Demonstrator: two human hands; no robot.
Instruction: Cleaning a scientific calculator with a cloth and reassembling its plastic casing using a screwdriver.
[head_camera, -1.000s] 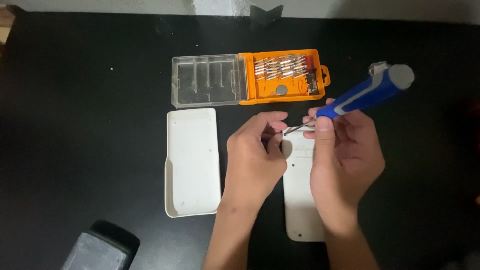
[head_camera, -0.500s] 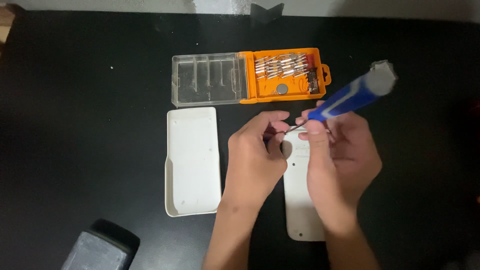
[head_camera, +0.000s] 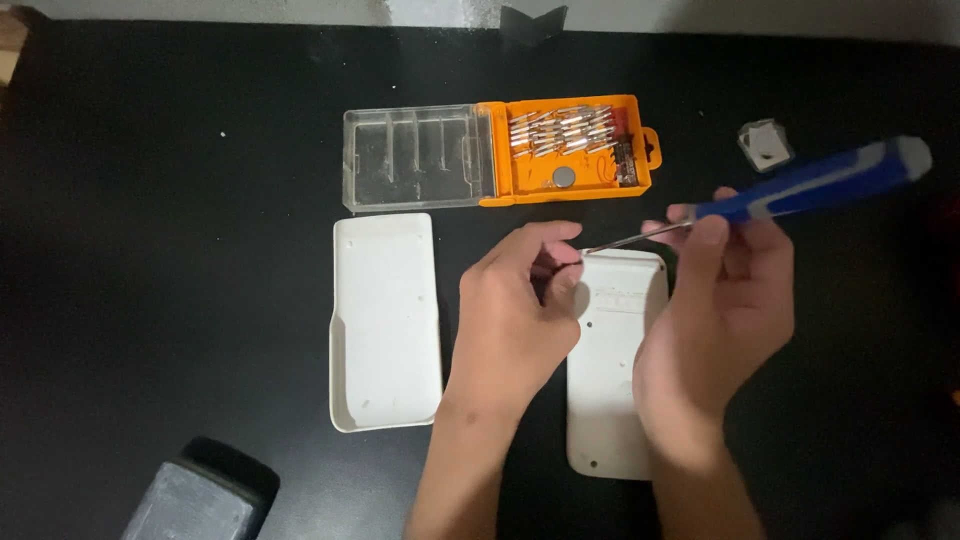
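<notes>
One blue screwdriver (head_camera: 800, 187) lies slantwise, tip lower left, handle upper right, pinched in the right hand (head_camera: 722, 310); left hand (head_camera: 520, 310) fingertips pinch its tip above one white device (head_camera: 608, 380); one white cover (head_camera: 385, 320) lies left.

Blue-grey screwdriver (head_camera: 810, 185), orange bit case (head_camera: 570, 150), white shells (head_camera: 385, 320).

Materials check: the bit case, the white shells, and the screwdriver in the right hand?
Orange bit case with clear lid: looks like moulded plastic, the lid see-through and glossy. Flat white cover shell and white device back: likely matte plastic, with uniform colour and moulded screw holes. Blue and grey screwdriver in the right hand: plastic or rubbery handle, thin shiny shaft that looks metal.
</notes>
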